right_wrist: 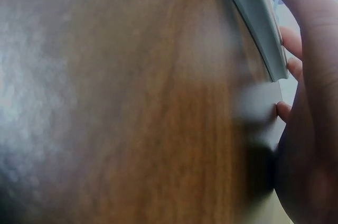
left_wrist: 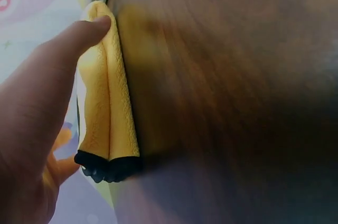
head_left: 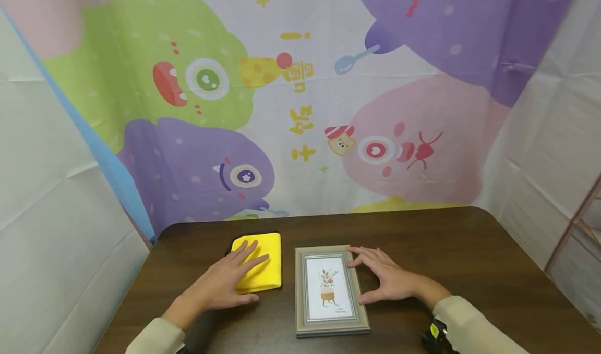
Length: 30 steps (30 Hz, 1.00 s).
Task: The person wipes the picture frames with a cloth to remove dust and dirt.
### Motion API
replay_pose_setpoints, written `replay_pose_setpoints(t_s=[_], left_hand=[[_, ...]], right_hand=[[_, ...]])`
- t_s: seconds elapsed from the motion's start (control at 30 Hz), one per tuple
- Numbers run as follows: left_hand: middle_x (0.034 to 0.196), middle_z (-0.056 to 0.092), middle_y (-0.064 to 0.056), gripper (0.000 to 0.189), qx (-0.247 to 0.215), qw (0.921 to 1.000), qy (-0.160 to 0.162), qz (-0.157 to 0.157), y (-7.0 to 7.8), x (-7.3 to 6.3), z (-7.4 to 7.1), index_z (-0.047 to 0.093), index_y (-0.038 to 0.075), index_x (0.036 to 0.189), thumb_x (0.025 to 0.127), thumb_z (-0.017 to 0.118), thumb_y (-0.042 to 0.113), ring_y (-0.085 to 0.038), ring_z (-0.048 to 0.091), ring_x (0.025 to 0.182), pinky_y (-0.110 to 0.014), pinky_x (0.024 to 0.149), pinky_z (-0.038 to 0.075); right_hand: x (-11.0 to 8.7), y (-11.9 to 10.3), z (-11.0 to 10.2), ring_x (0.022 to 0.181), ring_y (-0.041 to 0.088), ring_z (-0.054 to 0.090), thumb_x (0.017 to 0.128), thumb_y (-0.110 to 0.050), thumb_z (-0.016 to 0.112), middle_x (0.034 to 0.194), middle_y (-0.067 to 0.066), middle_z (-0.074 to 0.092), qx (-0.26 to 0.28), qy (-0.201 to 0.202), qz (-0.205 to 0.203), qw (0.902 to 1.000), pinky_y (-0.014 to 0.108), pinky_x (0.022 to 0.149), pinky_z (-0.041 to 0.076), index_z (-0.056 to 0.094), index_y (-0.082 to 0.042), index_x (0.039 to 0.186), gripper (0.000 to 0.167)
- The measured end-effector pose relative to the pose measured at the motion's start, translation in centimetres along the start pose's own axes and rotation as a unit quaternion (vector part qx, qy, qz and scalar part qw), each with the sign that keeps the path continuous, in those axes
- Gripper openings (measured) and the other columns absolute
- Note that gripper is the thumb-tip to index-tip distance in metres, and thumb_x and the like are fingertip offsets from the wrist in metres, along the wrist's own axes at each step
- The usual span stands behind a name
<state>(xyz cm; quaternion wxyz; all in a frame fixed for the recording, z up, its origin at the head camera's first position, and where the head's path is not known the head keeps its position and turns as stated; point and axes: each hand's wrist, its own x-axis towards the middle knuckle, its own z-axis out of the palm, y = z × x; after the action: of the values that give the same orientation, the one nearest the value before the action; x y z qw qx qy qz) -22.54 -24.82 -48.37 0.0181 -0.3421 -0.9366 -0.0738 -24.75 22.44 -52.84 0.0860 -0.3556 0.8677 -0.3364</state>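
A folded yellow cloth [head_left: 271,277] with a dark edge lies on the brown table, left of a picture frame [head_left: 301,291]. Spread fingers of my left hand [head_left: 224,280] rest over the cloth, with the thumb beside its near edge. In the left wrist view the cloth's folded layers [left_wrist: 105,102] show side-on, the thumb at their upper end. The frame lies face up, holding a print of a potted plant. My right hand [head_left: 393,280] is at the frame's right side, fingertips by the far right corner and thumb lower along the edge, fingers loosely bent.
The dark wood table [head_left: 436,249] has rounded far corners. Behind it hangs a curtain [head_left: 305,187] printed with cartoon monsters. White sheets [head_left: 47,187] hang at both sides. A dark device with a yellow mark [head_left: 435,332] is strapped at the right wrist.
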Motion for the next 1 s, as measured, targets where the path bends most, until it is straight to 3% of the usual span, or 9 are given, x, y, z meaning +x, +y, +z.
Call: replay_pose_setpoints(t_s=[0.27,0.5,0.7,0.8,1.0], left_hand=[[0.183,0.037,-0.024,0.090,-0.016,0.9990,-0.023,-0.036,-0.4,1.2,0.5,0.049,0.024,0.170,0.093,0.087,0.051,-0.061,0.042,0.163,-0.075,0.108,0.057],[0.185,0.033,-0.023,0.084,-0.046,0.9944,-0.072,-0.062,0.1,1.5,-0.1,0.046,0.031,0.172,0.098,0.083,0.048,-0.068,0.037,0.161,-0.073,0.098,0.061],[0.178,0.045,-0.025,0.078,-0.024,0.9957,-0.075,-0.048,0.5,2.4,-0.3,0.050,0.033,0.170,0.100,0.084,0.028,-0.069,0.047,0.154,-0.069,0.091,0.064],[0.173,0.052,-0.027,0.080,0.005,0.9984,-0.052,-0.023,-0.9,2.8,1.5,0.052,0.034,0.168,0.098,0.087,0.016,-0.069,0.056,0.147,-0.064,0.079,0.065],[0.165,0.063,-0.019,0.080,0.077,0.9969,0.014,0.008,-6.3,4.2,8.1,0.053,0.042,0.165,0.097,0.083,0.010,-0.061,0.071,0.133,-0.051,0.065,0.065]], right_hand=[[0.1,0.0,0.0,0.167,0.055,0.029,0.090,-0.046,0.092,0.185,0.016,0.034,0.003,-0.002,-0.002,1.0000,0.094,0.124,0.004,0.061,-0.024,0.149,0.070],[0.2,-0.1,0.0,0.168,0.056,0.026,0.091,-0.046,0.092,0.185,0.016,0.032,0.007,-0.005,0.001,1.0000,0.093,0.126,0.003,0.060,-0.024,0.150,0.071],[0.0,-0.1,-0.1,0.168,0.056,0.027,0.090,-0.046,0.092,0.185,0.017,0.033,0.005,-0.001,0.000,1.0000,0.093,0.125,0.003,0.061,-0.022,0.150,0.072],[-0.1,0.0,0.0,0.167,0.056,0.028,0.090,-0.046,0.092,0.184,0.017,0.034,0.000,0.000,-0.001,1.0000,0.093,0.125,0.004,0.061,-0.023,0.150,0.072],[-0.1,0.2,0.0,0.167,0.055,0.029,0.090,-0.046,0.092,0.185,0.016,0.034,-0.005,0.001,-0.003,1.0000,0.093,0.125,0.005,0.060,-0.024,0.151,0.072]])
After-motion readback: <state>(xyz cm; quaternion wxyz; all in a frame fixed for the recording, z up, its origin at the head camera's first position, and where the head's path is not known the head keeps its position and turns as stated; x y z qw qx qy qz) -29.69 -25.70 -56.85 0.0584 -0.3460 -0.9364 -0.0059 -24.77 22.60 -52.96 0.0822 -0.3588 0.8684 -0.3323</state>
